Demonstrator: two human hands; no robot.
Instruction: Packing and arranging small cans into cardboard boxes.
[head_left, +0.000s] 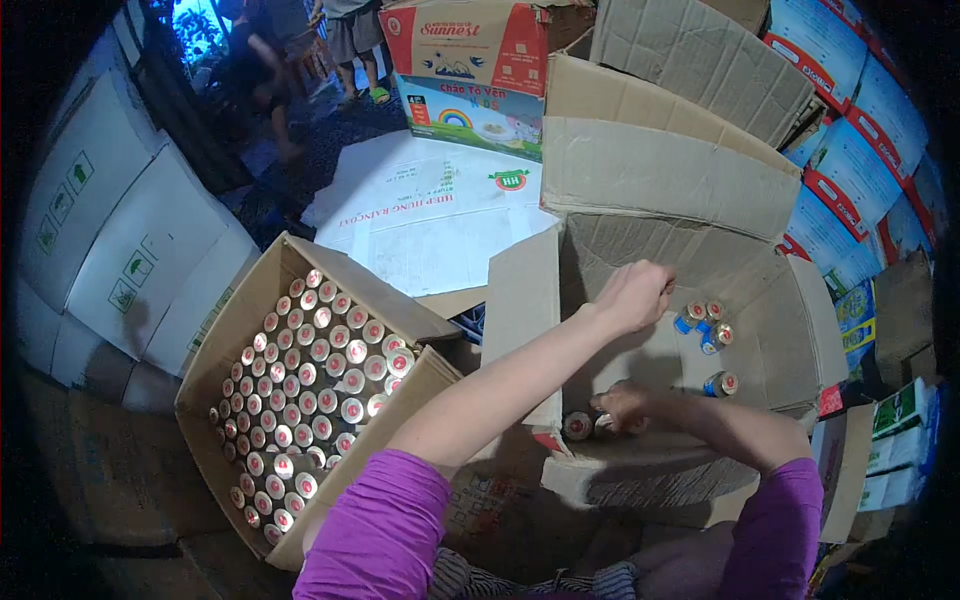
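Note:
My left hand (634, 295) is raised over an open cardboard carton (523, 300), its fingers curled; whether anything is inside them is hidden. Down in the carton's near left corner, my right hand (624, 405) grips a small lidded jar (604, 423), mostly covered by the fingers. Beside it stands another jar with a gold and red lid (577, 426). Along the right side of the carton floor are several jars with blue labels, one (716, 339) close to a pair and another (721, 384) apart. To the left, a second open carton (442, 367) holds many gold-and-red-lidded jars.
A flat white printed carton (420, 217) lies beyond both boxes, with printed boxes (469, 82) stacked behind it. White cartons (120, 255) line the left, and blue-and-red packages (855, 165) are piled at right. Two people (259, 67) are in the background.

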